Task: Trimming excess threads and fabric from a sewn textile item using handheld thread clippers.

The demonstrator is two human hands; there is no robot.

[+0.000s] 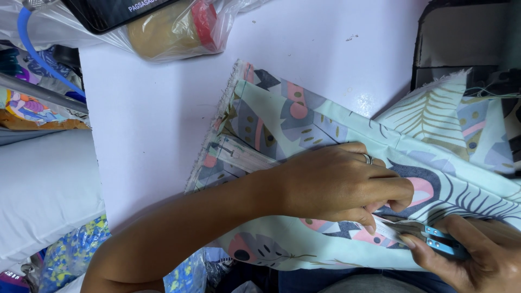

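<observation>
The patterned fabric (pixel 304 130) is a smooth, thin woven cloth in pale mint, printed with feathers and leaves in grey, pink, navy and mustard; its far edge is raw and frayed, with loose threads standing off it. It lies folded across a glossy white table (pixel 157 108), and a seam strip runs along it under the hands. The left hand (pixel 336 184), a ring on one finger, lies flat on the cloth with its fingertips pinched closed on the seam edge. Just beside those fingertips, touching the same edge, the right hand (pixel 477 255) is closed around small thread snips (pixel 437 241) with light blue handles; the metal blades point at the pinched spot and rest on the cloth. The bulk of the fabric spreads away from both grips, towards the frayed edge. Well beyond it lies a crinkled clear plastic bag (pixel 179 27) holding a tan, rounded thing with a red end.
</observation>
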